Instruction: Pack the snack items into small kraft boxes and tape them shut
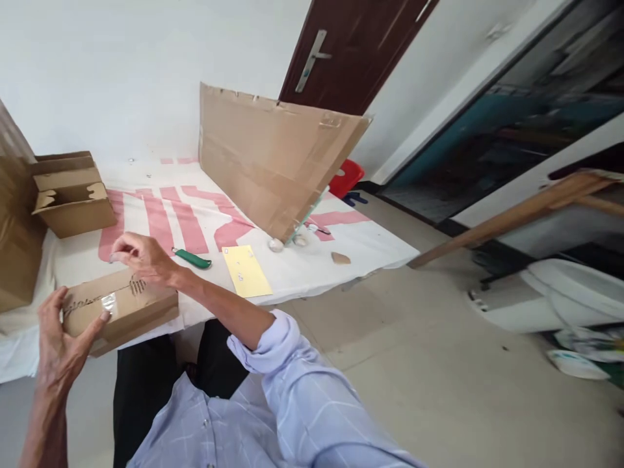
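Observation:
A closed cardboard box [146, 311] lies at the table's near edge, with dark printed marks along its top. My left hand [61, 341] grips its left end, the thumb pressing by a shiny strip of clear tape [109, 304] on the top. Above the box's far side is my right hand [146, 257], thumb and fingers pinched together. Something small and pale shows at those fingertips, too small to name. Just right of this hand, a green utility knife [192, 259] rests on the cloth. A yellow card [246, 271] with small bits on it lies further right.
An open small carton [80, 218] stands at the left beside a large cardboard box [17, 247]. A big cardboard sheet [273, 156] leans upright on the white-and-pink cloth [190, 231]. Near its foot are round pale objects [275, 245] and a brown scrap [340, 258].

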Demonstrator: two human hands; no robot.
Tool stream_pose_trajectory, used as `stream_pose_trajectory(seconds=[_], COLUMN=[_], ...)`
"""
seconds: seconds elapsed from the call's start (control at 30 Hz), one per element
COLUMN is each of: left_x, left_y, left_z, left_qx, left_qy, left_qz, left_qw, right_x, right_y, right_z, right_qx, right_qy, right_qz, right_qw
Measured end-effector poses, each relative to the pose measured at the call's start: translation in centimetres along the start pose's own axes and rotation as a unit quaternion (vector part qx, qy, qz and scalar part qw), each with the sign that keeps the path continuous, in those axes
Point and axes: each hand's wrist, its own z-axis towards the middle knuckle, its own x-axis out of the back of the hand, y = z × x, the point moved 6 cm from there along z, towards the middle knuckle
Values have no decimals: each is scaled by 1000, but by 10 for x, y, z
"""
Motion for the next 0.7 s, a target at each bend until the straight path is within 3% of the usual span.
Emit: stream_pose_trajectory(seconds=[0.07, 0.17, 0.27, 0.33, 0.43, 0.7], left_x=[2, 4, 4, 5, 6, 9], left_y=[2, 7, 10, 10, 9, 12], left_z=[0, -1, -2, -2, 0, 1], left_qx=[15, 37, 52, 62, 75, 79], left_qy=[-6, -12, -9, -5, -8, -16], left_qz=[6, 19, 29, 38, 53, 76], left_qw=[1000, 999, 998, 997, 996, 994], right_x=[47, 129, 203, 234, 253, 251], right_y=[15, 61, 117, 148, 181, 223], right_z=[-27, -73, -116, -137, -152, -144], right_qx=[-10, -72, -184, -230, -257, -267], right_qy=[43, 86, 101, 81, 56, -10], right_qz=[-12, -83, -228, -298, -322, -356], right_qw=[999, 990, 951, 923, 909, 895])
